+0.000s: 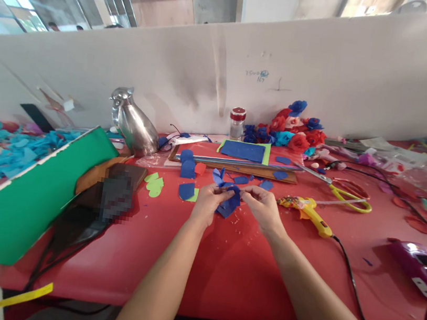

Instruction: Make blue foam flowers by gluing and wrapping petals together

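Observation:
My left hand [207,201] and my right hand [263,205] meet over the red table [222,267], both pinching a crumpled blue paper flower piece [229,200]. The fingers of both hands are closed on it from either side. Loose blue paper petals [187,169] and green paper leaves [154,184] lie just beyond my left hand. A yellow glue gun [309,211] lies on the table right of my right hand, its black cord running toward the front edge.
Yellow-handled scissors [347,193] lie at the right. Finished paper flowers [293,130] and a red-lidded jar [236,123] stand by the white partition. A metal jug [135,125], a green sheet [33,198] and a dark bag [105,198] are at the left; a purple device [417,265] far right.

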